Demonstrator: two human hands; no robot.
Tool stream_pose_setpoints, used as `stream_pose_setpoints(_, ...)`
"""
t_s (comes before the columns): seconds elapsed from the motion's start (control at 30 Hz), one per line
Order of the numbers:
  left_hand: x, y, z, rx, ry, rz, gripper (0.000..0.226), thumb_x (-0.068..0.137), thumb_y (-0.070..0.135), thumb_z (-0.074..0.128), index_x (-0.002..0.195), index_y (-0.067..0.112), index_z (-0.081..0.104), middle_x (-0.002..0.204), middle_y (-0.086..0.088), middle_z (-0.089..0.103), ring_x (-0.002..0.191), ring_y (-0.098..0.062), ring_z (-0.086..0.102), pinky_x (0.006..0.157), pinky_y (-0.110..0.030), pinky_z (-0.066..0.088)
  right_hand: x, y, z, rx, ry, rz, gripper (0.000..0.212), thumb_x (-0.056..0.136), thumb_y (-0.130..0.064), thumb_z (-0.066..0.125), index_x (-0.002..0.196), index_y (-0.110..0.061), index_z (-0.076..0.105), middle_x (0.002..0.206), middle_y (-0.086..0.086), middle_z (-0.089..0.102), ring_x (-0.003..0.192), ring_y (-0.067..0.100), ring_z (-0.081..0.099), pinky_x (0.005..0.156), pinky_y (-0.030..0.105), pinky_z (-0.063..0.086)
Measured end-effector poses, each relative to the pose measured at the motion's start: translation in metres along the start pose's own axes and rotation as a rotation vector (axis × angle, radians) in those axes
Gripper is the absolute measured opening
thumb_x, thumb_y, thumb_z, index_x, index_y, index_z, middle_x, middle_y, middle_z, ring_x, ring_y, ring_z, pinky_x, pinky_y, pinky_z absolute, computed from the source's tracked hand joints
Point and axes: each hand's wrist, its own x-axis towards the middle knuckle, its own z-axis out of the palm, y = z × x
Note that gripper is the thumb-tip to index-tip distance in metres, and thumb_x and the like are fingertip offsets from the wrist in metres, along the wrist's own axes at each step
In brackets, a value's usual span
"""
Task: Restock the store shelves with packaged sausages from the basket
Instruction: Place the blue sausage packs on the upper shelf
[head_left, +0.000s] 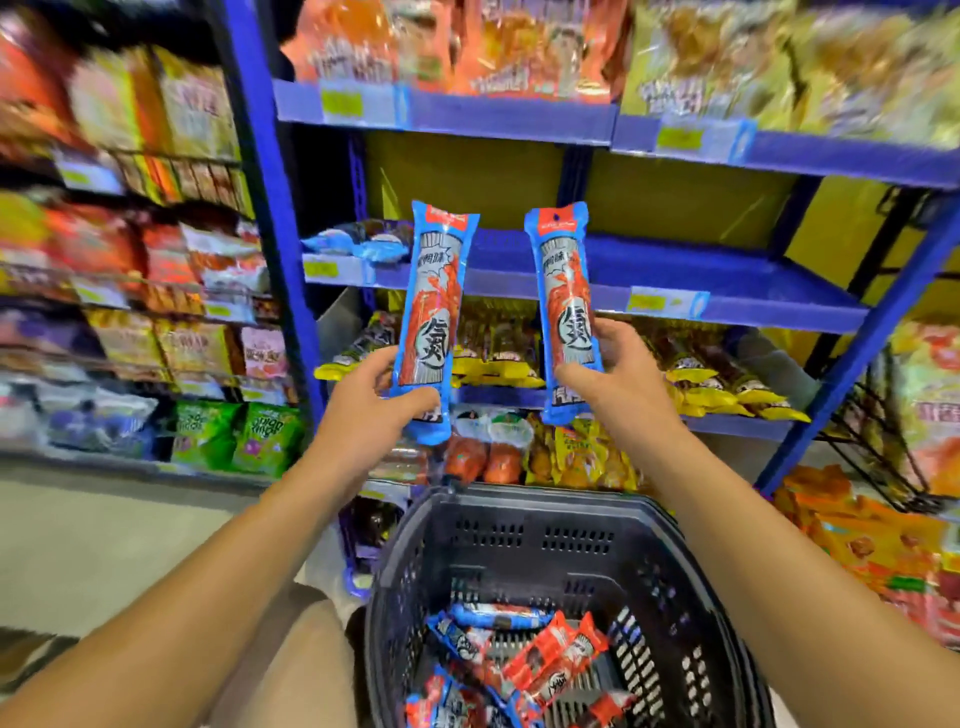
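My left hand (375, 410) grips the lower end of a blue sausage pack (435, 296), held upright. My right hand (618, 379) grips a second blue sausage pack (563, 291) the same way, a little to the right. Both packs stand in front of the blue middle shelf (727, 280), which is mostly bare, with a couple of blue packs (363, 241) lying at its left end. Below me, the dark plastic basket (431, 561) holds several more blue and red sausage packs (540, 660).
Yellow-ended sausage packs (711, 384) fill the shelf below, and orange snack bags (519, 47) the shelf above. A blue upright post (265, 208) separates a left rack of snack bags (156, 260). Orange packs (878, 540) are stacked at the right. A wire rack (878, 431) stands by them.
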Motion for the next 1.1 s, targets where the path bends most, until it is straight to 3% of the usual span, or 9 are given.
stream_pose_setpoints(0.07,0.009,0.005,-0.014,0.027,0.032,0.028,0.038,0.076,0.007,0.073,0.103,0.033,0.067,0.104,0.006,0.075,0.093,-0.015,0.072,0.083,-0.043,0.059,0.018,-0.012,0.013,0.021,-0.009,-0.006,0.051,0.082,-0.018,0.073,0.127,-0.023,0.049,0.119,-0.005,0.061,0.099,0.004,0.064,0.076,0.027,0.053)
stream_pose_setpoints(0.17,0.02,0.012,-0.035,0.046,0.075,0.04,0.038,0.074,0.015,0.074,0.105,0.034,0.066,0.104,0.009,0.074,0.092,-0.013,0.072,0.08,-0.04,0.058,0.044,-0.027,0.032,0.066,0.009,0.001,0.047,0.082,-0.02,0.073,0.123,-0.023,0.05,0.114,-0.002,0.064,0.09,0.006,0.067,0.069,0.026,0.053)
stream_pose_setpoints(0.33,0.038,0.017,-0.063,0.02,0.111,0.057,0.035,0.086,0.008,0.07,0.109,0.035,0.063,0.108,0.009,0.072,0.092,-0.011,0.072,0.077,-0.034,0.059,0.08,-0.046,0.061,0.015,-0.01,0.011,0.052,0.085,-0.031,0.07,0.129,-0.021,0.046,0.111,-0.005,0.06,0.086,0.001,0.064,0.061,0.023,0.048)
stream_pose_setpoints(0.4,0.044,0.017,-0.069,-0.005,0.119,0.049,0.037,0.087,0.009,0.069,0.115,0.031,0.061,0.113,0.006,0.071,0.095,-0.014,0.071,0.079,-0.036,0.059,0.095,-0.052,0.072,0.011,-0.01,0.015,0.048,0.085,-0.031,0.069,0.126,-0.02,0.047,0.113,-0.005,0.058,0.088,0.002,0.062,0.065,0.026,0.05)
stream_pose_setpoints(0.53,0.055,0.015,-0.073,-0.019,0.115,0.065,0.038,0.086,0.009,0.07,0.106,0.041,0.062,0.11,0.009,0.071,0.092,-0.01,0.072,0.075,-0.029,0.059,0.122,-0.062,0.087,0.128,-0.103,0.101,0.044,0.089,-0.027,0.067,0.125,-0.016,0.046,0.129,0.005,0.051,0.102,0.019,0.064,0.085,0.04,0.057)
stream_pose_setpoints(0.6,0.06,0.015,-0.074,-0.02,0.109,0.072,0.04,0.086,0.01,0.071,0.103,0.044,0.061,0.108,0.01,0.072,0.091,-0.01,0.072,0.075,-0.029,0.059,0.132,-0.063,0.089,0.165,-0.185,0.116,0.045,0.089,-0.024,0.066,0.129,-0.016,0.046,0.133,0.008,0.049,0.1,0.021,0.068,0.088,0.038,0.057)
stream_pose_setpoints(0.77,0.073,0.012,-0.076,-0.031,0.088,0.076,0.039,0.086,0.011,0.071,0.102,0.045,0.061,0.109,0.01,0.071,0.09,-0.009,0.072,0.071,-0.024,0.058,0.143,-0.059,0.079,-0.163,-0.253,-0.007,0.049,0.087,-0.026,0.067,0.133,-0.021,0.051,0.129,0.005,0.056,0.095,0.023,0.068,0.085,0.038,0.057)
stream_pose_setpoints(0.87,0.078,0.01,-0.077,-0.028,0.084,0.076,0.039,0.086,0.011,0.071,0.104,0.044,0.061,0.111,0.009,0.07,0.092,-0.009,0.071,0.076,-0.03,0.058,0.147,-0.055,0.07,-0.525,-0.163,-0.212,0.049,0.087,-0.038,0.066,0.133,-0.026,0.055,0.125,-0.002,0.057,0.097,0.014,0.054,0.081,0.028,0.041)
stream_pose_setpoints(1.1,0.084,0.007,-0.074,-0.022,0.073,0.08,0.04,0.086,0.01,0.071,0.099,0.047,0.061,0.109,0.009,0.071,0.093,-0.008,0.071,0.075,-0.029,0.059,0.16,-0.041,0.066,-0.635,-0.233,-0.264,0.059,0.089,-0.043,0.065,0.144,-0.035,0.043,0.132,-0.004,0.057,0.097,0.013,0.051,0.068,0.018,0.038)
